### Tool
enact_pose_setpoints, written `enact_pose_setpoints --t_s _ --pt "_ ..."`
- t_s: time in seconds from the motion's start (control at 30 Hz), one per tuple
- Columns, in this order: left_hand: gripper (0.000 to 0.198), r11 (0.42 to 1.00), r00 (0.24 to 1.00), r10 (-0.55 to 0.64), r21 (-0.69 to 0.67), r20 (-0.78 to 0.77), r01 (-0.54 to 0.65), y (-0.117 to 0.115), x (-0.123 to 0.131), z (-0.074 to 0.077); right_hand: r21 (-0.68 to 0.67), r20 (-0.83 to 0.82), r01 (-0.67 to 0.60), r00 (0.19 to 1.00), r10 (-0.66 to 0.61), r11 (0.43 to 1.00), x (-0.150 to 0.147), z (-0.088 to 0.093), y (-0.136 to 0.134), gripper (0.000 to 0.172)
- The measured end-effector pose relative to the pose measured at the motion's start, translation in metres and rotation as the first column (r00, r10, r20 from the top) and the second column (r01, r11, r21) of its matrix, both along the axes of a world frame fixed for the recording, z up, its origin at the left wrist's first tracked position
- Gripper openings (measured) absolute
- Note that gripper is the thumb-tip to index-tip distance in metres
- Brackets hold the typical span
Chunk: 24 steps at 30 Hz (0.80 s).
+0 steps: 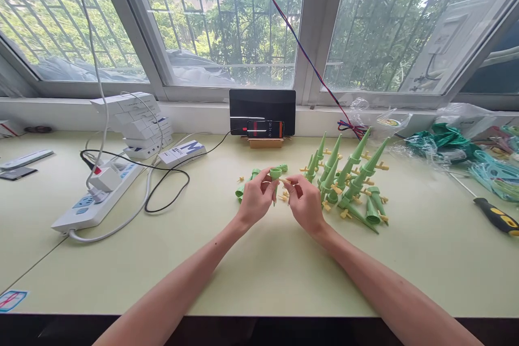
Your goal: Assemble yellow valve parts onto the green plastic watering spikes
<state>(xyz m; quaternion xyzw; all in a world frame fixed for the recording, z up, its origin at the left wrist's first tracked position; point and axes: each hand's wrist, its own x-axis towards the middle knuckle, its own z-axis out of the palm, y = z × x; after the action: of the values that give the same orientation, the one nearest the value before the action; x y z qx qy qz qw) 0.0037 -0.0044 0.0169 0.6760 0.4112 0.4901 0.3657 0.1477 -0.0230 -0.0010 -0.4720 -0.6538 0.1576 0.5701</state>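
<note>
Head view: from my remote seat I see 2 bare hands working over a pale green counter.
Left hand: fingers wrapped around a green plastic spike, held upright with its hollow, cup-like end on top.
Right hand: fingers narrowed in a pinch on a yellow valve, just beside the spike; I cannot tell whether the 2 parts touch.
Spike cluster: just right of the right hand, most pieces standing tip up with yellow valves at their sides, a few lying down in front.
Loose spikes: behind the left hand, partly hidden from me by it.
Phone: propped before a black tablet, under the window.
Power strip: well to the left, plugs inserted, near stacked white boxes.
Screwdriver: far right, black and yellow handle.
</note>
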Motion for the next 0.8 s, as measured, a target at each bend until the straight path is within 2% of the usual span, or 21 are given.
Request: enact_pose_setpoints --t_s 0.43,0.8 --pt "0.035 1.000 0.998 0.020 0.000 -0.056 -0.020 -0.0020 0.0016 -0.0022 -0.067 -0.045 -0.050 0.998 0.047 0.997 0.0012 -0.0004 -0.0002 0.018" --pt "0.037 1.000 0.999 0.010 0.006 -0.047 -0.009 -0.0020 0.0008 -0.0053 -0.155 -0.131 -0.120 0.986 0.100 0.981 0.0012 0.0001 -0.0001 0.028"
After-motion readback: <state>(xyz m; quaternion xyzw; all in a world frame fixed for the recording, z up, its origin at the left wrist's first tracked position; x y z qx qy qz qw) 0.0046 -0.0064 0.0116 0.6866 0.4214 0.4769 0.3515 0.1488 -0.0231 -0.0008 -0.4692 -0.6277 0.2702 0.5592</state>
